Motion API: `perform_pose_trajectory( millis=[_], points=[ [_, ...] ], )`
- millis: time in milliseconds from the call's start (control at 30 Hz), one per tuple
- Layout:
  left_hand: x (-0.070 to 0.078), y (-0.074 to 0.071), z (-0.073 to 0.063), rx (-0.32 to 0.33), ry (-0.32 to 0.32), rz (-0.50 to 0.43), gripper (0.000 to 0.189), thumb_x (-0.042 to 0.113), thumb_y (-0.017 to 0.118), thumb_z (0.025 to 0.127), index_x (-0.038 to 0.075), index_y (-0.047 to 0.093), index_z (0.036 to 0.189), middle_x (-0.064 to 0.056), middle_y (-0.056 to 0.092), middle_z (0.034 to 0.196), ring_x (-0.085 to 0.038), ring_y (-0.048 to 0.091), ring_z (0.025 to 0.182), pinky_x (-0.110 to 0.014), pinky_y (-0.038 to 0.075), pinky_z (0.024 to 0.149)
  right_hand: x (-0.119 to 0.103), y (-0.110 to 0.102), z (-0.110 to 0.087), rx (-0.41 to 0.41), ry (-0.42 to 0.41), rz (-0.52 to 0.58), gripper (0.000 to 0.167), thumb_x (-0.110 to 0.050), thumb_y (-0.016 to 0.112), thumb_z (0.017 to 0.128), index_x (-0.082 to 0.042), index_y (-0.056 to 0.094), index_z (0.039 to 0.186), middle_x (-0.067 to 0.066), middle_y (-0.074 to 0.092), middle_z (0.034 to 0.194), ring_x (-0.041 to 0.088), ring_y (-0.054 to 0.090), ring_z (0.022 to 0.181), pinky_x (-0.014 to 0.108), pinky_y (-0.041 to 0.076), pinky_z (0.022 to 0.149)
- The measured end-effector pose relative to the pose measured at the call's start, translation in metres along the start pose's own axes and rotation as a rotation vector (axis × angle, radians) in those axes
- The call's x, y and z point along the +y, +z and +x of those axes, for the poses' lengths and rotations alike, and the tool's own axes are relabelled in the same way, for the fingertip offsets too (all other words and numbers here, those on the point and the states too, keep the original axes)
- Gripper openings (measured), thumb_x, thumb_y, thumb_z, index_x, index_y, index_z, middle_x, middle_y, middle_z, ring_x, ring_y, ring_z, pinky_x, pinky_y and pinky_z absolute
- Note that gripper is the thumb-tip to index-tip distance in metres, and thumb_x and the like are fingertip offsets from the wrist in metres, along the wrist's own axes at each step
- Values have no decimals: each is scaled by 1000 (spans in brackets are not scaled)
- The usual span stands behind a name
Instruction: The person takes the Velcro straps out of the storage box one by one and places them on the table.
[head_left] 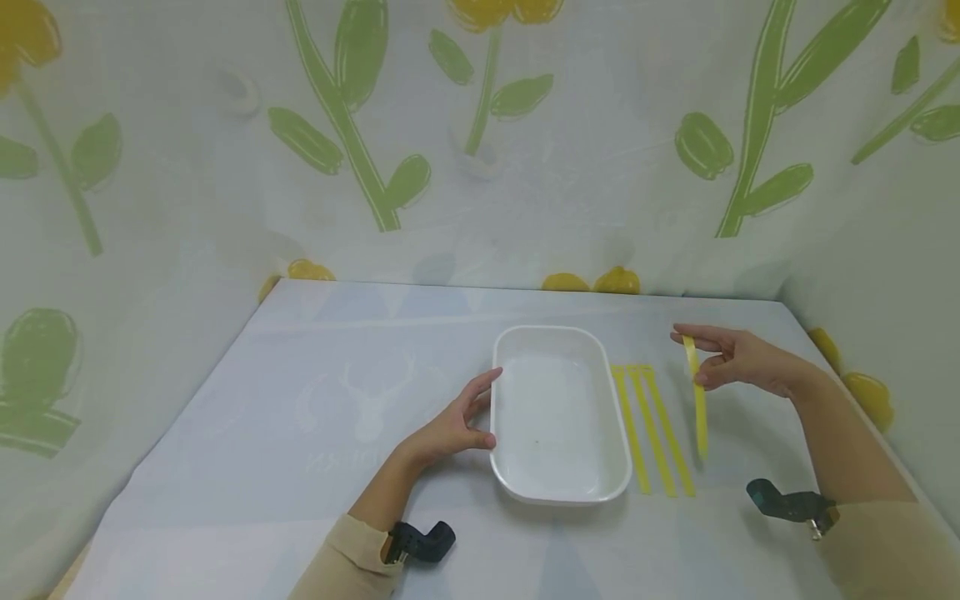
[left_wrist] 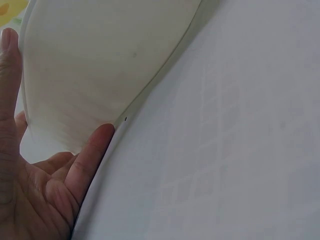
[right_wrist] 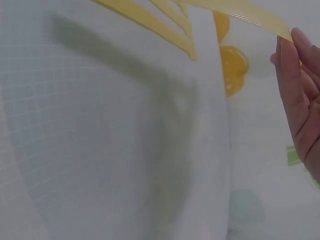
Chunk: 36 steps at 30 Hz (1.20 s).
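A white rectangular basin (head_left: 558, 417) with rounded corners stands on the table, its inside bare. My left hand (head_left: 457, 421) rests against the basin's left side, fingers and thumb spread along wall and rim; in the left wrist view, one fingertip (left_wrist: 102, 131) touches low on the wall. To the right, my right hand (head_left: 738, 362) pinches a narrow yellow plastic strap (head_left: 701, 417) by its upper part, above the table. The right wrist view shows the strap's ribbed surface (right_wrist: 245, 12) running to the fingertips. Several similar yellow straps (head_left: 656, 425) lie between the basin and the right hand.
The table (head_left: 360, 475) has a pale patterned cover and meets a flower-printed cloth wall (head_left: 585, 192) at the back and sides. Both wrists wear a dark camera mount; the right one (head_left: 791, 504) is near the table's right side.
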<state>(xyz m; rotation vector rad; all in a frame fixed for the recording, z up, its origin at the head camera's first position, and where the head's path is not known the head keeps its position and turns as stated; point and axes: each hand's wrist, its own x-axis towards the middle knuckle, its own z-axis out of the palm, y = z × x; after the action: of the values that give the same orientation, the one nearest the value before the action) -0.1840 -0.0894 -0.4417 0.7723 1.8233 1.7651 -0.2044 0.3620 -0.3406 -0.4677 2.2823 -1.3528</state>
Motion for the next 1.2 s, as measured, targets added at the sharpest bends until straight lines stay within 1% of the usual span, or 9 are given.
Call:
perform_pose_trajectory(
  millis=[167,300,433,567,700,967,1067,1133,1200],
  points=[
    [0,0,0,4,4,4,111,52,79,65,26,15,151,-5,7,159,-36,14,144,-45,44,99,15,7,-3,-48,19,32,74,-1,67,84,-28,37,146,-36,46,127,14,65,77,29,55,78],
    [0,0,0,1,3,1,112,52,79,65,24,14,152,-6,7,159,-36,14,144,-45,45,98,26,13,-6,-69,26,32,74,-2,66,84,-24,34,147,-36,45,128,15,66,78,29,54,78],
    [-1,0,0,1,1,2,113,52,79,65,23,13,152,-7,7,159,-36,14,144,-45,45,98,35,18,-7,-31,52,11,77,-3,69,83,-13,31,148,-34,47,128,15,65,75,25,53,77],
    [-2,-1,0,6,-3,-4,112,54,79,63,27,16,151,-7,7,159,-35,13,144,-45,44,99,39,24,-4,52,122,-39,84,-9,74,79,-4,26,148,-3,44,146,15,61,69,23,51,74],
    [0,0,0,10,-8,2,113,56,78,62,27,15,151,-7,8,159,-35,14,144,-45,44,99,45,30,0,131,131,-103,88,-12,77,75,-1,27,147,26,27,148,17,58,66,22,49,68],
    [1,0,0,11,-16,14,112,51,79,66,23,13,152,-7,8,159,-35,14,144,-45,43,100,49,35,3,155,94,-265,85,-13,78,74,2,32,144,34,32,143,11,52,64,21,44,59],
    [1,-1,0,14,-18,11,110,50,79,66,26,15,151,-8,9,158,-35,14,144,-45,43,100,48,36,3,150,106,-326,83,-17,78,75,-1,35,144,31,48,131,11,51,66,21,43,60],
    [1,-1,0,15,-17,7,108,50,79,66,28,16,151,-8,9,158,-35,14,144,-45,43,100,47,36,3,147,107,-368,81,-20,78,75,-2,37,143,23,59,108,11,49,65,22,41,59],
    [1,-1,0,15,-17,7,108,50,80,66,28,16,151,-8,9,158,-35,14,144,-46,43,100,46,37,2,148,112,-409,80,-22,79,75,-2,39,142,11,57,86,12,47,65,22,40,57]
  ],
)
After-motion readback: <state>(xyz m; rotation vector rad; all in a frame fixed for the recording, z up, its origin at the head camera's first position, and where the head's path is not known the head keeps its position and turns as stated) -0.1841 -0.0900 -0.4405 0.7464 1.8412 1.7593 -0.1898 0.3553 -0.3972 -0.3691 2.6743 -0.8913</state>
